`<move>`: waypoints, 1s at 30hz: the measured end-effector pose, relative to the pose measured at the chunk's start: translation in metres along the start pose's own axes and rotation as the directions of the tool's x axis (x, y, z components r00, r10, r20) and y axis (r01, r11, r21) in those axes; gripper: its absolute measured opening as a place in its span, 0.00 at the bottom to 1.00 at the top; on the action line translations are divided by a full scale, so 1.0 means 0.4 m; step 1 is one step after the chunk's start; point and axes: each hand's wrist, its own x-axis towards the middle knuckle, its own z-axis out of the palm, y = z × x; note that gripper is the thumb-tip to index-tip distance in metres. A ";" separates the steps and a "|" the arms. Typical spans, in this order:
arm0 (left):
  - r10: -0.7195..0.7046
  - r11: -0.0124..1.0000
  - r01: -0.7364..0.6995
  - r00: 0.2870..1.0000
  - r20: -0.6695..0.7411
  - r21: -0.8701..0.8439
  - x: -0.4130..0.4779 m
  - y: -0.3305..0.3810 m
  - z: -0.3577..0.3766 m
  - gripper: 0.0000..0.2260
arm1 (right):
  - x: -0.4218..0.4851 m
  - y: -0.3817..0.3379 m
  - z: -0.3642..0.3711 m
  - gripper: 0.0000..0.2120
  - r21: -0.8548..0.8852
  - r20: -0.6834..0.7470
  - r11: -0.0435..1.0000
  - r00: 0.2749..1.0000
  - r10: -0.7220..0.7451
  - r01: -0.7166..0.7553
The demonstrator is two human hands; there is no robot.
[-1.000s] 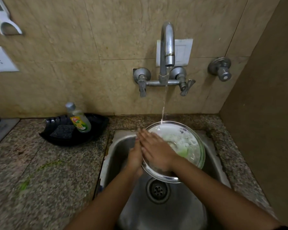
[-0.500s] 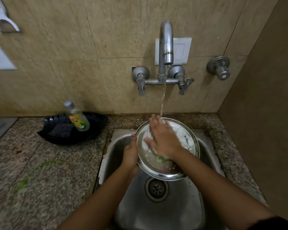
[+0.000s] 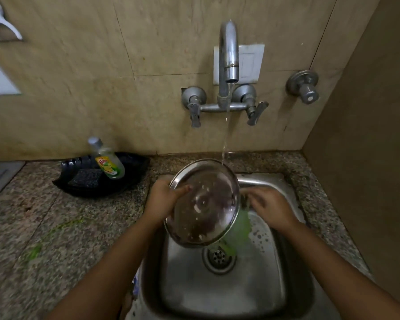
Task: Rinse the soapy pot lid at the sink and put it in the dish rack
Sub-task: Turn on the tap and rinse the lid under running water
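Fingers of the left hand [image 3: 163, 199] clamp the left rim of the round steel pot lid [image 3: 203, 203], tilted over the steel sink [image 3: 273, 181]; the right hand [image 3: 269, 207], loosely curled and holding nothing, sits just right of it.

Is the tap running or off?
Running: a thin stream falls from the tap spout onto the upper rim of the pot lid.

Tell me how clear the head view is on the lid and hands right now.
Head view: dim light; lid fairly readable with small glints; right hand motion-blurred, left hand sharper; wide-angle bends the wall edges.
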 end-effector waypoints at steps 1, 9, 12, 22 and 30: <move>0.049 0.996 -0.051 0.999 0.021 0.077 0.003 0.006 -0.005 0.03 | 0.019 -0.013 -0.001 0.15 0.075 -0.046 0.995 0.996 0.072 -0.068; -0.014 0.985 0.014 1.000 0.006 -0.174 0.030 0.015 -0.012 0.03 | 0.166 -0.102 0.006 0.14 0.437 -0.005 0.866 0.962 0.273 -0.243; -0.136 0.927 0.148 0.989 0.059 -0.345 0.033 0.030 0.015 0.08 | 0.215 -0.116 0.000 0.13 0.373 -0.039 0.886 0.949 0.313 -0.277; -0.233 0.777 0.289 0.957 0.170 -0.559 0.049 0.056 0.080 0.09 | 0.349 -0.154 -0.126 0.22 0.512 -0.273 0.777 0.787 0.553 -0.367; -0.256 0.751 0.322 0.947 0.195 -0.577 0.043 0.027 0.087 0.14 | 0.393 -0.155 -0.124 0.16 0.646 -0.292 0.707 0.762 0.578 -0.289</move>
